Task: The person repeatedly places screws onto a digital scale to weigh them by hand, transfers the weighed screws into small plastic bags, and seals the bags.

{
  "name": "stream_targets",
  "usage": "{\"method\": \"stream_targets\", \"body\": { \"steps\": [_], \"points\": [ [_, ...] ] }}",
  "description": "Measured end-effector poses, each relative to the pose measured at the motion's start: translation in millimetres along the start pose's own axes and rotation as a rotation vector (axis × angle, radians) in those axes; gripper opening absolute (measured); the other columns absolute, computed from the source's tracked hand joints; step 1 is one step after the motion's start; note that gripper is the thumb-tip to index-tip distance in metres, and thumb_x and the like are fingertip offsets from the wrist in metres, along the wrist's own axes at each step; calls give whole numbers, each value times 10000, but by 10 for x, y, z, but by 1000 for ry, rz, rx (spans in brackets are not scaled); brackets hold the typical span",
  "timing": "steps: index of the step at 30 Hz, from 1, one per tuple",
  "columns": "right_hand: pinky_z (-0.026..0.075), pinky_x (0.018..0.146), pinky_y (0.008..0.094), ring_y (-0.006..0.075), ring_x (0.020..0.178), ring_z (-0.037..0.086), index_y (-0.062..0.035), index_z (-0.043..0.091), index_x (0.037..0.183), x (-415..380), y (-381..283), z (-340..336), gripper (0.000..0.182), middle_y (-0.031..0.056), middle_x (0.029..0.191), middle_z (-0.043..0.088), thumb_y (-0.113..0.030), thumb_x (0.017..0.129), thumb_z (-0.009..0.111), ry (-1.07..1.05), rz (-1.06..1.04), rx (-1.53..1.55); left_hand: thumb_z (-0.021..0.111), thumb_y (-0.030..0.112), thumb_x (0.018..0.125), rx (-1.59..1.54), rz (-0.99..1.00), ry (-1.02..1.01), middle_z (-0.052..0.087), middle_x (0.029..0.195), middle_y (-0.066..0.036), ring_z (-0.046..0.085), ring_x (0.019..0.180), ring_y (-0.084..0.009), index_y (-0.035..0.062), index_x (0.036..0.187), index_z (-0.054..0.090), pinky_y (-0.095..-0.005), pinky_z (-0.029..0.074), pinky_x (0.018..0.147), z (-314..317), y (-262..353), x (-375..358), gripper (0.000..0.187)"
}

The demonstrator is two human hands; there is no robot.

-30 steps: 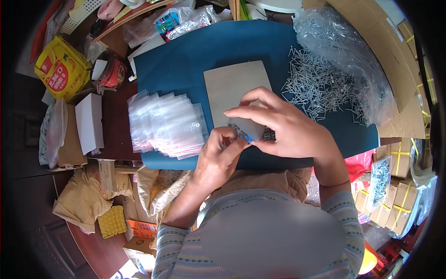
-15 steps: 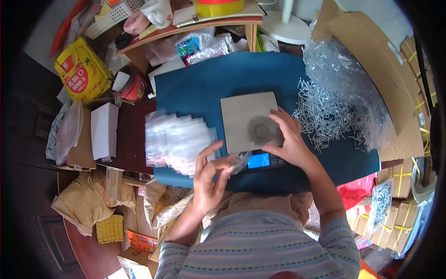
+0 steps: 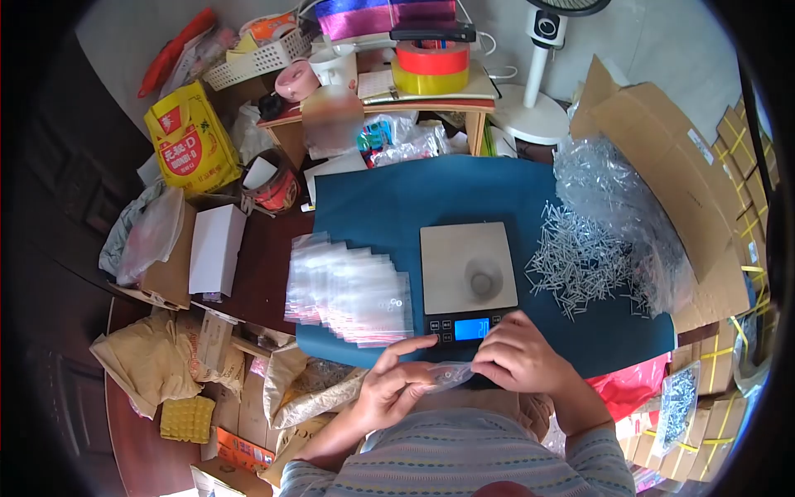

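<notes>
My left hand pinches one side of a small clear plastic bag in front of the scale. At the bag's other end, my right hand has its fingers closed on the edge. The bag's contents are too small to make out. Just beyond my hands lies a digital scale with a lit blue display. A translucent cup stands on its plate. Left of the scale, clear zip bags lie fanned in overlapping rows.
Loose silvery screws or nails are heaped at the right of the blue mat, beside clear plastic wrap and an open cardboard box. A small shelf stands behind. A white box sits at left.
My right hand has let go of the cup and moved to the bag, now held by both hands. The cup remains on the scale, whose reading has changed. The view has tilted up.
</notes>
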State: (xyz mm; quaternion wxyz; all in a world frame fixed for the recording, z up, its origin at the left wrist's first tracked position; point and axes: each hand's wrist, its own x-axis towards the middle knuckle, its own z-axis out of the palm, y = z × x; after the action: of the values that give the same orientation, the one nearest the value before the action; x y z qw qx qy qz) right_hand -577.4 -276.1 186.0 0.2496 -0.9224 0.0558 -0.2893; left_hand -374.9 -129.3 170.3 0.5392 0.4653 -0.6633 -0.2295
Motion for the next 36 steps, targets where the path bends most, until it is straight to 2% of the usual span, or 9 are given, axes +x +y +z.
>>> {"method": "stream_targets", "body": {
  "steps": [5,6,10,16,22,28,31,34,36],
  "points": [
    [394,741,312,131,692,588,-124,607,757,20,-121,0,157,-36,726,596,-201,779,742,-82,-84,-35,725,36,801,8,-140,-113,543,1266,-230,543,1205,-317,-2,977,650,-374,540,862,50,111,50,196],
    [395,737,305,128,687,582,-125,599,758,23,-144,32,164,-37,716,586,-206,780,739,-94,-92,-49,740,23,776,-126,-263,-55,595,1208,-182,603,1119,-289,-3,1007,642,-362,540,841,144,98,3,252],
    [399,755,297,115,699,587,-127,598,762,-9,-112,152,187,-41,740,594,-233,761,753,-97,-121,-92,754,16,760,49,-213,-84,688,985,-100,677,895,-212,18,965,682,-303,550,750,229,-11,-39,218],
    [396,771,291,102,733,598,-134,643,828,-19,-119,128,174,-46,776,610,-213,743,773,-46,-75,0,731,14,794,106,-289,-129,703,827,-74,687,764,-179,24,902,697,-281,542,672,165,-42,-96,113],
    [393,756,299,96,741,601,-137,645,854,-63,-101,177,168,-51,810,609,-189,751,767,-24,-95,-109,724,20,816,9,-380,-66,714,839,-78,679,740,-124,23,902,695,-268,542,647,168,-45,-127,91],
    [397,745,311,105,743,607,-126,618,842,-73,-121,285,132,-39,784,597,-174,787,728,-56,-102,-104,744,41,792,107,-342,-99,704,857,-79,689,776,-191,28,901,693,-290,546,687,144,32,-69,120],
    [403,740,314,119,714,592,-125,620,836,-66,-126,364,120,-33,764,588,-178,794,720,-59,-109,-96,711,32,800,87,-239,-69,676,881,-98,661,824,-285,25,940,666,-357,530,688,166,-12,-79,147],
    [407,736,317,134,680,576,-124,619,800,-45,-140,405,114,-27,730,583,-181,797,717,-31,-78,-58,733,31,787,172,-296,-105,694,926,-91,680,846,-249,26,927,674,-333,547,713,163,5,-103,152],
    [407,736,316,138,666,570,-124,615,759,-24,-162,438,137,-28,702,573,-197,789,727,20,-50,-63,705,38,804,174,-255,-78,676,928,-104,658,830,-293,21,927,658,-361,534,700,159,12,-116,133]
  ]
}}
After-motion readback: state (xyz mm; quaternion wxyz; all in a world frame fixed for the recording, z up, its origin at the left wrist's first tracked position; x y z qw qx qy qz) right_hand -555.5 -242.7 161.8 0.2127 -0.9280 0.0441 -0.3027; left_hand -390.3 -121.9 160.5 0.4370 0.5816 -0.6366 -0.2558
